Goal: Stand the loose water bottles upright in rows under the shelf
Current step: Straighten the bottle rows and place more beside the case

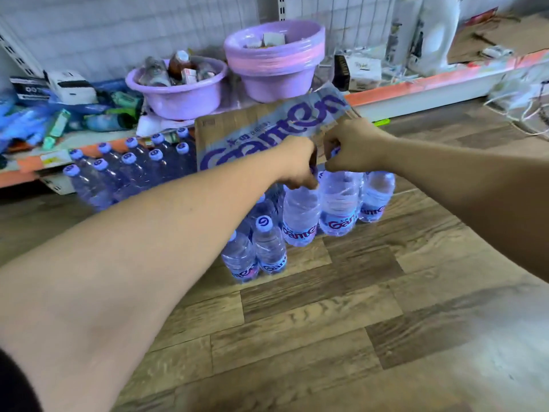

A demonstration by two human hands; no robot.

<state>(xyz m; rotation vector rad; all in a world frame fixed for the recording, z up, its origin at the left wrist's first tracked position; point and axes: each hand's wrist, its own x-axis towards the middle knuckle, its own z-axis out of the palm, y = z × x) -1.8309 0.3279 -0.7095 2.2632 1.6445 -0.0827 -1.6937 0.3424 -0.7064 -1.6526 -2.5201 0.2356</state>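
We are looking at clear plastic water bottles with pale purple caps and labels printed in purple and red. Our left hand [298,163] is closing around the neck of one upright bottle [300,215], and our right hand [353,147] is gripping the top of the bottle beside it [338,203]; both hands are curled shut on the bottle tops, hiding the caps. A third bottle [375,196] is standing just right of these, and two more [269,248] are standing in front on the wooden floor [326,322], so we are counting five clearly, with others partly hidden behind them. Farther left, a group of upright bottles [130,171] is standing in rows at the edge of the low shelf [89,138]; we are counting about ten caps there, though blur is making this uncertain. A torn plastic wrap [276,129] printed with large purple letters is lying over a cardboard box [219,129] behind our hands. Two purple basins [181,96] are sitting on the shelf above.
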